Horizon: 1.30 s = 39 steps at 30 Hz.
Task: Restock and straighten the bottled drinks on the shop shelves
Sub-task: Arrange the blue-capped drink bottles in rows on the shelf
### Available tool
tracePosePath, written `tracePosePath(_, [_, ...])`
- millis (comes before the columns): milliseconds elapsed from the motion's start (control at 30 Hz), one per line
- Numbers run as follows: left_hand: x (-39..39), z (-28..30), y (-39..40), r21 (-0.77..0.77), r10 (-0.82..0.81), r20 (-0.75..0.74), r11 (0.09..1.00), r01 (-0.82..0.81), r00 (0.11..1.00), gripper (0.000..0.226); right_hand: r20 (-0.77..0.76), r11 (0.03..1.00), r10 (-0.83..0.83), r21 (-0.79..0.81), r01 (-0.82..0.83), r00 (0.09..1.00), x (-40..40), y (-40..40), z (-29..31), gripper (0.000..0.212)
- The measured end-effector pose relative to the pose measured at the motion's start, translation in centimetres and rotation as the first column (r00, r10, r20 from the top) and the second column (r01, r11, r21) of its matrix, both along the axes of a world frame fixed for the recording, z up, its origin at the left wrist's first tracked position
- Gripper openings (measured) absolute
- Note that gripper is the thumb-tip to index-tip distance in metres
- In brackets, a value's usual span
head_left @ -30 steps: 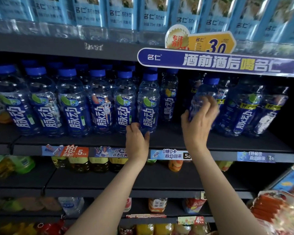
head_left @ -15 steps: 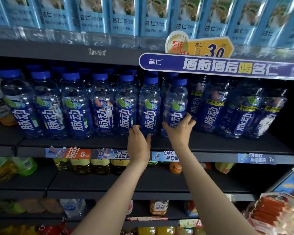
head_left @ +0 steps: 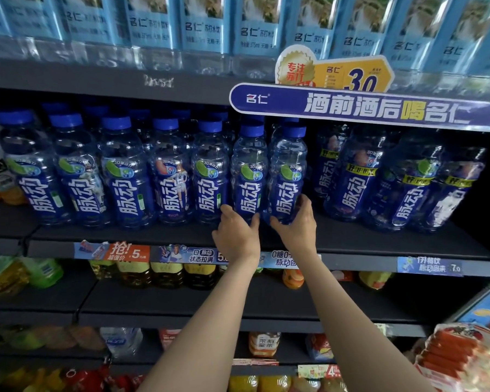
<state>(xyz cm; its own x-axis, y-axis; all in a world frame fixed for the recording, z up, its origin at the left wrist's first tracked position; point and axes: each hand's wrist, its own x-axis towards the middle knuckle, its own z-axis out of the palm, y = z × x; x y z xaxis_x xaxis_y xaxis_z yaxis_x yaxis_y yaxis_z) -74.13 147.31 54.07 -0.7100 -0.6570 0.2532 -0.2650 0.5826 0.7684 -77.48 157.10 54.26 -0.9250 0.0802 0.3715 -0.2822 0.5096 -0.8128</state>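
Note:
A row of clear blue bottles with blue caps and blue labels stands along the front of the dark middle shelf (head_left: 153, 236). My left hand (head_left: 236, 236) grips the base of one bottle (head_left: 249, 171) in that row. Beside it on the right, my right hand (head_left: 297, 226) grips the base of the neighbouring bottle (head_left: 287, 174), which stands upright at the shelf front. Both bottles touch side by side. More blue bottles (head_left: 354, 179) stand further right, set back in the shadow under a banner.
A blue and white banner (head_left: 365, 108) hangs from the upper shelf edge, over light blue bottle packs (head_left: 204, 24). Price tags (head_left: 187, 254) line the middle shelf edge. Lower shelves hold yellow and orange drinks (head_left: 153, 274). Packaged sausages (head_left: 458, 355) sit at the lower right.
My right hand carried a bottle from the right side leftward and set it beside the bottle my left hand holds. The left hand stayed on its bottle.

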Motion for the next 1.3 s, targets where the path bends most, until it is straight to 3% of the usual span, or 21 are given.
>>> tracePosePath(267, [0.1,-0.2,0.1,-0.035,0.005,-0.014,0.999,-0.005,1.000,0.042,0.021,0.999,0.036,-0.002,-0.036,0.999,-0.3,0.3,0.1,0.080])
tracePosePath(433, [0.8,-0.5,0.1,-0.015,-0.016,-0.159,1.000,0.014,0.987,0.033,0.025,0.998,0.069,0.012,-0.070,0.997,-0.5,0.8,0.2,0.078])
tracePosePath(533, [1.7,-1.0,0.4,-0.091,-0.095,-0.291,0.993,0.071,0.952,0.025,0.018,0.996,0.093,-0.003,-0.093,0.996,-0.6,2.5,0.2,0.077])
tracePosePath(700, [1.5,-1.4,1.7,-0.200,-0.187,-0.384,0.973,0.116,0.904,0.024,-0.048,0.942,-0.333,-0.068,0.330,0.942,-1.2,6.2,0.9,0.065])
tracePosePath(833, [0.9,-0.6,3.5,-0.282,-0.301,-0.395,0.939,0.197,0.868,0.024,-0.021,0.852,-0.523,0.032,0.523,0.852,-3.2,7.1,1.7,0.076])
tracePosePath(1000, [0.1,-0.5,3.7,-0.267,-0.305,-0.375,0.940,0.213,0.876,0.024,0.066,0.816,-0.573,0.132,0.562,0.817,-5.4,6.9,2.2,0.089])
tracePosePath(1167, [-0.1,-1.1,2.9,-0.249,-0.306,-0.316,0.940,0.232,0.898,0.026,0.203,0.794,-0.601,0.043,0.607,0.773,-7.0,5.9,3.6,0.075])
tracePosePath(1300, [-0.1,-1.5,2.7,-0.262,-0.299,-0.325,0.940,0.218,0.897,0.025,0.182,0.818,-0.567,0.007,0.575,0.804,-6.4,5.5,2.8,0.072])
